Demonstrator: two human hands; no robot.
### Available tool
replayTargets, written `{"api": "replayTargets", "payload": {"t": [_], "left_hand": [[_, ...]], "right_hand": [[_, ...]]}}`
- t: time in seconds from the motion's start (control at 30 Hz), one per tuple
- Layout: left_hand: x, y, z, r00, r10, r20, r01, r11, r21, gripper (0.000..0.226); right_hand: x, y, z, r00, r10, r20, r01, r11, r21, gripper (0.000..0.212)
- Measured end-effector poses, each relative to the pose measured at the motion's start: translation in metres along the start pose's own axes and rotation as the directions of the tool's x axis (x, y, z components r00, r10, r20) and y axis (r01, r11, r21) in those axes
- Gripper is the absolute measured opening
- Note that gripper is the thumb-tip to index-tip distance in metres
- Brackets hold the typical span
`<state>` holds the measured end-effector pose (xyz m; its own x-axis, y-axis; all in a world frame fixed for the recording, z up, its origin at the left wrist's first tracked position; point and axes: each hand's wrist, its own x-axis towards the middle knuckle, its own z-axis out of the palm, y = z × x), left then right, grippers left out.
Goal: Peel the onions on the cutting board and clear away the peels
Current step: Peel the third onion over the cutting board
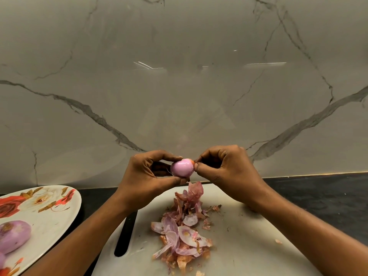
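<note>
Hands: left hand (148,176) and right hand (229,172) both raised over the board (249,246), meeting on one onion (182,167).
Plate (75,212): well left of the left hand, lower down; flowered; carries a peeled onion (14,239).
Slot (125,236): dark, under the left forearm at the board's left edge; handle-hole or tool, cannot tell.
Left hand: curled round the onion, thumb below, fingers over the top. Firm grip.
Onion: between the two hands, clear of the board. Mostly bare, pink, glossy. Small orange scrap of skin at the end facing the right hand.
Right hand: thumb and forefinger pinched on that scrap; other fingers tucked.
Peels (183,232): loose heap on the board, straight below the hands; a few flakes scattered toward the right forearm.
Counter (318,192): dark, beyond the right wrist.
Handling: onion looks light and firm, and its bare skin probably slick, so cup it rather than tip-pinch it. Scrap likely thin and brittle; take it close to its root or it tears. Peels papery, near weightless; gather by sweeping, not picking.
</note>
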<state>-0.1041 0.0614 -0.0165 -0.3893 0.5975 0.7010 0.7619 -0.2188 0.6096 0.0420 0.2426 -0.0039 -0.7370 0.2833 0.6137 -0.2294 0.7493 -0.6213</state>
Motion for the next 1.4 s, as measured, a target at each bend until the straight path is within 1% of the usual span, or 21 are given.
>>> {"api": "replayTargets", "payload": {"t": [0.17, 0.27, 0.33, 0.43, 0.47, 0.6, 0.67, 0.73, 0.83, 1.03, 1.13, 1.23, 1.4], "left_hand": [[0.000, -0.001, 0.000, 1.000, -0.021, 0.001, 0.021, 0.999, -0.035, 0.049], [0.000, -0.001, -0.001, 1.000, -0.027, -0.002, 0.026, 0.998, -0.061, 0.047], [0.001, 0.001, -0.002, 0.999, -0.031, -0.022, 0.029, 0.996, -0.080, 0.046], [0.002, 0.000, -0.004, 0.999, -0.032, -0.040, 0.028, 0.994, -0.104, 0.044], [0.002, 0.000, -0.004, 0.999, -0.023, -0.039, 0.019, 0.996, -0.091, 0.043], [0.002, -0.005, -0.004, 0.999, 0.050, -0.011, -0.050, 0.998, 0.033, 0.042], [0.002, -0.007, -0.004, 0.997, 0.075, 0.004, -0.075, 0.995, 0.063, 0.042], [0.002, -0.008, -0.003, 0.995, 0.096, 0.017, -0.097, 0.992, 0.083, 0.042], [0.001, -0.009, -0.003, 0.992, 0.124, 0.031, -0.127, 0.985, 0.113, 0.040], [0.001, -0.010, -0.004, 0.991, 0.128, 0.034, -0.131, 0.984, 0.117, 0.041], [0.002, -0.009, -0.002, 0.992, 0.113, 0.048, -0.117, 0.989, 0.085, 0.040], [0.001, -0.007, -0.001, 0.995, 0.082, 0.049, -0.083, 0.996, 0.030, 0.039], [0.001, -0.001, -0.002, 1.000, 0.003, 0.005, -0.002, 0.998, -0.056, 0.043]], "right_hand": [[0.001, 0.003, 0.001, 0.999, 0.033, -0.020, -0.032, 0.999, 0.032, 0.012], [0.004, 0.005, -0.002, 0.995, 0.088, -0.055, -0.083, 0.994, 0.074, 0.005], [0.007, 0.008, -0.006, 0.988, 0.134, -0.077, -0.125, 0.985, 0.117, 0.007], [0.008, 0.008, -0.009, 0.983, 0.176, -0.042, -0.168, 0.974, 0.151, 0.004], [0.007, 0.007, -0.009, 0.984, 0.176, -0.021, -0.170, 0.970, 0.176, 0.001], [0.005, 0.002, -0.008, 0.988, 0.155, 0.023, -0.156, 0.954, 0.256, 0.016], [0.004, -0.001, -0.006, 0.988, 0.140, 0.059, -0.150, 0.956, 0.250, 0.023], [0.003, -0.002, -0.004, 0.989, 0.119, 0.084, -0.135, 0.967, 0.214, 0.025], [0.002, -0.001, -0.003, 0.990, 0.115, 0.085, -0.128, 0.977, 0.171, 0.020], [0.002, -0.001, -0.001, 0.991, 0.109, 0.084, -0.116, 0.990, 0.083, 0.011], [0.003, 0.000, 0.001, 0.991, 0.109, 0.072, -0.114, 0.992, 0.060, 0.006], [0.005, 0.003, -0.001, 0.989, 0.142, 0.031, -0.144, 0.986, 0.081, 0.003], [0.007, 0.008, -0.005, 0.977, 0.214, -0.001, -0.212, 0.971, 0.107, 0.006]]}}
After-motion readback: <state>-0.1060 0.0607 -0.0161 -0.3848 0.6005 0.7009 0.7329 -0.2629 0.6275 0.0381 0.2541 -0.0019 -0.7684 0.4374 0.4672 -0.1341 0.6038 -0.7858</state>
